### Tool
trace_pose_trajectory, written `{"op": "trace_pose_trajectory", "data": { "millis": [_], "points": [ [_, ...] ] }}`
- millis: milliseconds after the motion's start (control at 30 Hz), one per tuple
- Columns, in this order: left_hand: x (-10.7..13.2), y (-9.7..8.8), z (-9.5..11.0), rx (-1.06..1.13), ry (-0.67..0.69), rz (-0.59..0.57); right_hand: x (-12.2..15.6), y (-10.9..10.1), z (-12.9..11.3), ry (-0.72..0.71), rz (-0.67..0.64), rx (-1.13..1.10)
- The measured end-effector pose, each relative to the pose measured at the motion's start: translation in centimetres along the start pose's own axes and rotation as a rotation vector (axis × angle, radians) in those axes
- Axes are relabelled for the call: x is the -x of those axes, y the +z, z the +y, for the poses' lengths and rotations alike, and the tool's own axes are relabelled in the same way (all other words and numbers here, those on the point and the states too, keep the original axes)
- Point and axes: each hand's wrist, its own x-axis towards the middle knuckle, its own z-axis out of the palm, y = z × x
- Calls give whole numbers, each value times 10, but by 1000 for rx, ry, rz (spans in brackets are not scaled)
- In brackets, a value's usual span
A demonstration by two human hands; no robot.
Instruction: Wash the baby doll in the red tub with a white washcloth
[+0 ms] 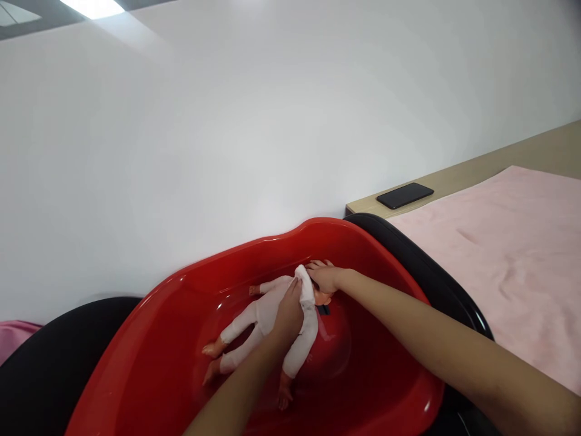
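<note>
A baby doll [254,324] in a pale pink suit lies on its back inside a red plastic tub [190,284], feet to the lower left. My left hand [288,315] rests on the doll's chest, fingers closed on a small white cloth [305,284] held up by the doll's head. My right hand [324,275] cups the doll's head from the right, fingers curled over it. The doll's face is mostly hidden by both hands.
The tub sits in a black frame [436,272] against a white wall. To the right lies a pink towel [508,254] on a wooden surface, with a black phone [405,195] near the wall. A bit of pink fabric [13,336] shows at far left.
</note>
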Motion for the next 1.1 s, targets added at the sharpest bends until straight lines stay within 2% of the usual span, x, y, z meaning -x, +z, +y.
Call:
{"op": "trace_pose_trajectory", "data": {
  "millis": [100, 200, 333, 533, 700, 800, 933, 1100],
  "points": [
    [19, -2, -15, -387, 162, -125, 0, 1, -3, -25, -10, 8],
    [32, -11, -24, -550, 289, -169, 1, 1, -7, -36, -13, 11],
    [45, -26, -33, -674, 314, -222, 2, 0, -11, -31, -37, 19],
    [67, -41, -55, -791, 312, -245, 3, -1, -13, -36, 17, -1],
    [91, -58, -79, -974, 323, -329, 4, -2, -16, -51, 18, 12],
    [113, -69, -103, -1057, 352, -358, 6, -4, -17, -53, 24, 17],
    [151, -87, -133, -1149, 404, -312, 7, -5, -17, -49, 19, 21],
    [192, -121, -154, -1142, 436, -332, 4, -4, -11, -50, 50, 3]
  ]
}}
